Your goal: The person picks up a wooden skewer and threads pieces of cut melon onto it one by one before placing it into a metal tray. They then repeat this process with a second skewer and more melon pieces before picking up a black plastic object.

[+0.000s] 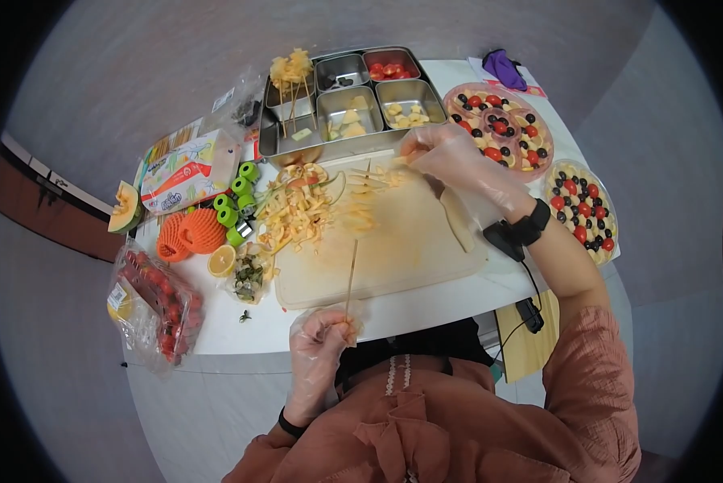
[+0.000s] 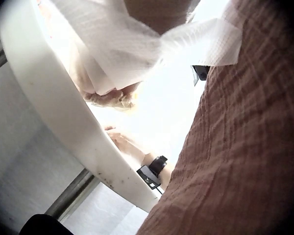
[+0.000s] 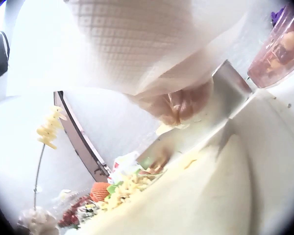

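My gloved left hand (image 1: 319, 350) grips the lower end of a thin wooden skewer (image 1: 352, 278), which points up over the cutting board (image 1: 426, 258). Yellow pieces (image 1: 357, 213) are threaded on its upper part; the same threaded pieces (image 3: 50, 129) show in the right wrist view. At the board's back edge, beside the metal tray (image 1: 345, 147), is my gloved right hand (image 1: 458, 165). Its bent fingertips pinch a pale yellow piece (image 3: 165, 129), partly covered by the fingers. In the left wrist view the glove (image 2: 112, 54) hides most of the left hand's grip.
Chopped yellow fruit and peelings (image 1: 297, 213) lie on the board's left side. A knife-like pale strip (image 1: 456, 219) lies at its right. Decorated fruit platters (image 1: 540, 133) stand at the right; bagged tomatoes (image 1: 168, 310), orange foam nets (image 1: 200, 232) and green-capped items (image 1: 227, 216) at the left.
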The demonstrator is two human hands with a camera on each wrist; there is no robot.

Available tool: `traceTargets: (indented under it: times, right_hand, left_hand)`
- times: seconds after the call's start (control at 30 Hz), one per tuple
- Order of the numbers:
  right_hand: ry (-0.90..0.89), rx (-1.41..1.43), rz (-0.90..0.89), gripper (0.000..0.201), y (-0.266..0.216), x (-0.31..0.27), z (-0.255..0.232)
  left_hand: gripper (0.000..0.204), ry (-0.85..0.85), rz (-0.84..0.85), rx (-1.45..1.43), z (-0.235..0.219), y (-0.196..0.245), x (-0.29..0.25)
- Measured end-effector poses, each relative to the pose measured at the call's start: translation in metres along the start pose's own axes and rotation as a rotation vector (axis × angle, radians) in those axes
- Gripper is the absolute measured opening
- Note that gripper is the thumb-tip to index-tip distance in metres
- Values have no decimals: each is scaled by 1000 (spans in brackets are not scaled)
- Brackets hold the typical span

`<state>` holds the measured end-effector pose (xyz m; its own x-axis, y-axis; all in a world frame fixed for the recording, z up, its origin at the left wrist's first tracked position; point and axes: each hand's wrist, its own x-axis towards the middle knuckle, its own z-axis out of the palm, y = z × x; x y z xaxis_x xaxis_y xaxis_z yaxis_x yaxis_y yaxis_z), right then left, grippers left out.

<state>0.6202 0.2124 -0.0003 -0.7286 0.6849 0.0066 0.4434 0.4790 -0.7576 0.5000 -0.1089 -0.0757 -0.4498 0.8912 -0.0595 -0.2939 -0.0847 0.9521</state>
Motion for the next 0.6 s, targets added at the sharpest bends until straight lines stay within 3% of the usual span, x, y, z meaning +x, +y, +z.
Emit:
traceTargets:
  times: [0.37, 0.43, 0.6]
  right_hand:
    - [306, 279, -305, 17, -49, -52, -5]
    - [408, 174, -447, 16, -53, -57, -3]
    - [539, -53, -584, 13, -57, -61, -1]
  left_hand:
    - [11, -38, -44, 29, 7, 1, 0]
    - [10, -54, -38, 39, 7, 1, 0]
    - [9, -68, -19, 22, 8, 2, -1]
